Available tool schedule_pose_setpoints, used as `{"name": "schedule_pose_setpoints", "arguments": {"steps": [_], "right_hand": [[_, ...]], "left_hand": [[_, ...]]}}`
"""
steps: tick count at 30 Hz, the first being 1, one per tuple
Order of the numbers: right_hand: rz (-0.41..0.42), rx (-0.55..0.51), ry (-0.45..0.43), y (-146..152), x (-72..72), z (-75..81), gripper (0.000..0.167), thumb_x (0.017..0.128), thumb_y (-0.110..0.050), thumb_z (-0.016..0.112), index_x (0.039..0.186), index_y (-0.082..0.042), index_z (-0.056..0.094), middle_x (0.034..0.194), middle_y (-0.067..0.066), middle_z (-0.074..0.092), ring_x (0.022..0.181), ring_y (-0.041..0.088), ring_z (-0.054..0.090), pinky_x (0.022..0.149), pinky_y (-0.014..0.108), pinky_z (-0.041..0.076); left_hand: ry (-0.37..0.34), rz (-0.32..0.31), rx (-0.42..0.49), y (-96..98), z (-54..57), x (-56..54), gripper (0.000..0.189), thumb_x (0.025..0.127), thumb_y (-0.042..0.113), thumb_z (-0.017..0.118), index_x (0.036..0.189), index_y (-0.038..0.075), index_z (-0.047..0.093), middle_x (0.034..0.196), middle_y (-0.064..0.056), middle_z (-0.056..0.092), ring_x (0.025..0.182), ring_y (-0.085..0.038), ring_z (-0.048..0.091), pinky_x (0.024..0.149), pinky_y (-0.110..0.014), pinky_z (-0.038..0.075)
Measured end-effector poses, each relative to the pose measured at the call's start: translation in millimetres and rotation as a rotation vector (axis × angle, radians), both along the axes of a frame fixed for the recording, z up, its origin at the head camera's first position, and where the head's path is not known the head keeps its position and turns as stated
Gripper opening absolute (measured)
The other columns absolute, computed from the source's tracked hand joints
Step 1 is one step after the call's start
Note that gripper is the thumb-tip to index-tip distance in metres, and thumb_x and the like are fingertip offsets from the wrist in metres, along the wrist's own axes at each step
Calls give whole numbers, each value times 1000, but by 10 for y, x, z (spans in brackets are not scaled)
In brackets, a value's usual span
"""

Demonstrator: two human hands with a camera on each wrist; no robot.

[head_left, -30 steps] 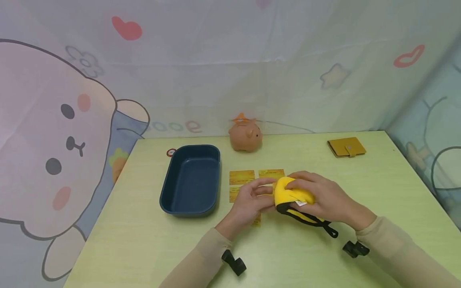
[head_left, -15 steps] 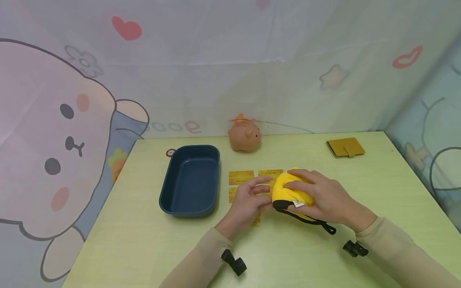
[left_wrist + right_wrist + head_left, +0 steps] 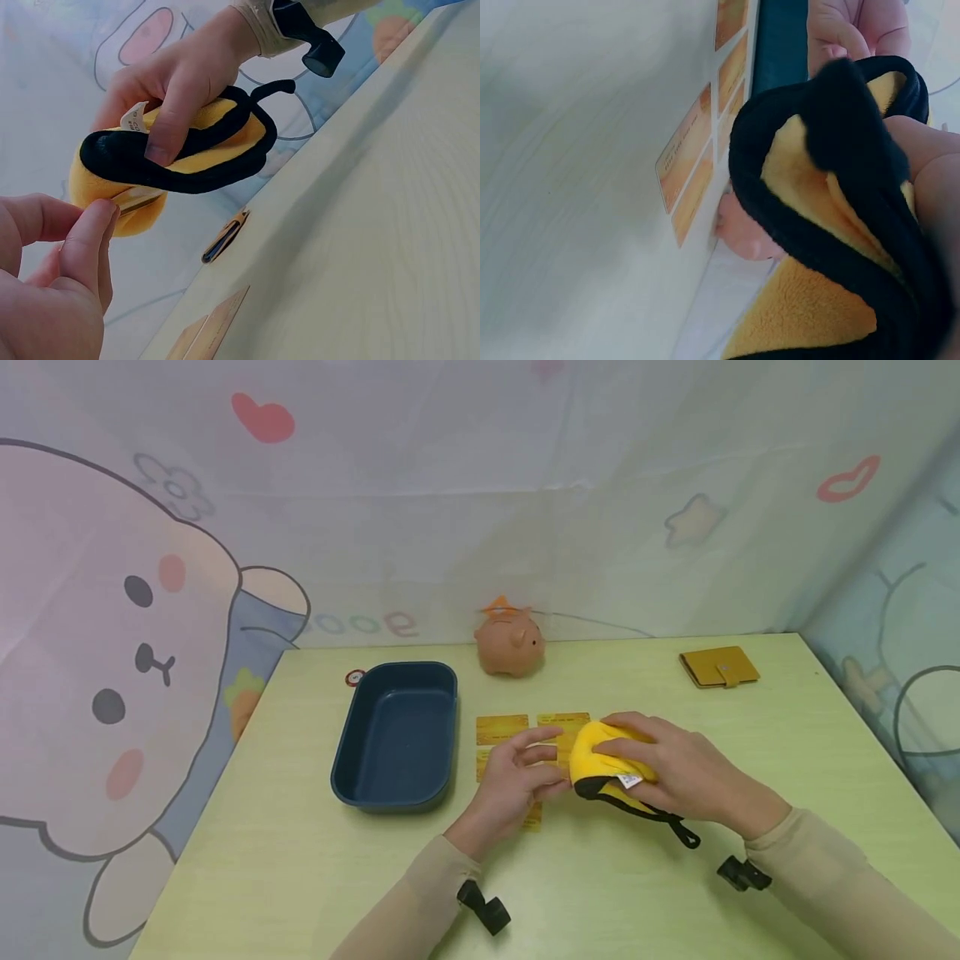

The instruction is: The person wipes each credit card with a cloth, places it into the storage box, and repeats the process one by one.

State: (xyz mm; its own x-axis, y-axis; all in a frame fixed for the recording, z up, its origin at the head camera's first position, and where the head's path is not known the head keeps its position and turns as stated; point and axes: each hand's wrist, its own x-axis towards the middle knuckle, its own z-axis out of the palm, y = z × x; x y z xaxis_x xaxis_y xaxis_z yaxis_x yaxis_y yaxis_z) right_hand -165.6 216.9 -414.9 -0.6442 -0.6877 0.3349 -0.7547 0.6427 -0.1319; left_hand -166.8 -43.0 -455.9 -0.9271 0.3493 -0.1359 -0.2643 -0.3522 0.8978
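Note:
A yellow plush cloth (image 3: 588, 756) with black edging, a white tag and a hanging loop is bunched in my right hand (image 3: 686, 768), which grips it above the table. Facing it, my left hand (image 3: 513, 781) has its thumb and forefinger pinched at the cloth's fold. In the left wrist view a thin edge, apparently a card (image 3: 136, 198), sticks out between those fingertips and the cloth; most of it is hidden. Several gold cards (image 3: 502, 729) lie flat in rows below my left hand, which covers some of them.
A dark blue bin (image 3: 341, 768) stands left of the cards. Behind them sits a pink piggy bank (image 3: 510, 645). A mustard wallet (image 3: 720, 667) lies at the back right, and a small red-and-white round disc (image 3: 355, 677) beside the bin's far corner.
The cloth shifts slightly left, then a little back to the right, still in my right hand. My left hand moves slightly left, its fingers staying close to the cloth.

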Motion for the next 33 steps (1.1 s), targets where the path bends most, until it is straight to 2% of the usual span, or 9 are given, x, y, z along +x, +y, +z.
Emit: {"name": "schedule_pose_setpoints", "arguments": {"steps": [10,15,23,29,33], "right_hand": [[13,24,27,39,-32,33,43,82,-15,89,122,-14,76,134,14,64,108,29,69,79,44,65],[12,-7,-12,84,-47,24,41,80,-8,87,119,-12,76,131,12,65,103,25,70,80,42,64],[-49,-11,-73,171,-72,-57,40,82,-5,83,121,-11,74,129,9,66,95,20,68,75,39,61],[-106,-36,-96,249,-113,-144,42,83,-3,81,124,-9,73,131,12,65,94,21,68,73,38,60],[-138,-67,-75,298,-129,-174,43,83,-5,84,124,-7,72,129,13,66,93,24,70,72,41,62]], "left_hand": [[-16,12,34,-38,32,8,57,87,-22,64,140,0,62,100,-9,60,77,-19,64,82,-38,65],[-8,12,39,-64,20,2,56,88,-21,64,141,-1,61,100,-8,60,79,-18,63,82,-37,65],[3,-2,54,-134,8,7,59,90,-19,65,146,-4,56,97,-5,64,77,-17,67,85,-39,65],[6,25,16,-152,8,-2,59,88,-18,67,145,-4,57,96,-6,64,75,-17,68,84,-40,65],[18,44,-9,-168,1,-3,61,87,-17,68,145,-4,57,98,-6,65,77,-17,69,85,-41,65]]}}
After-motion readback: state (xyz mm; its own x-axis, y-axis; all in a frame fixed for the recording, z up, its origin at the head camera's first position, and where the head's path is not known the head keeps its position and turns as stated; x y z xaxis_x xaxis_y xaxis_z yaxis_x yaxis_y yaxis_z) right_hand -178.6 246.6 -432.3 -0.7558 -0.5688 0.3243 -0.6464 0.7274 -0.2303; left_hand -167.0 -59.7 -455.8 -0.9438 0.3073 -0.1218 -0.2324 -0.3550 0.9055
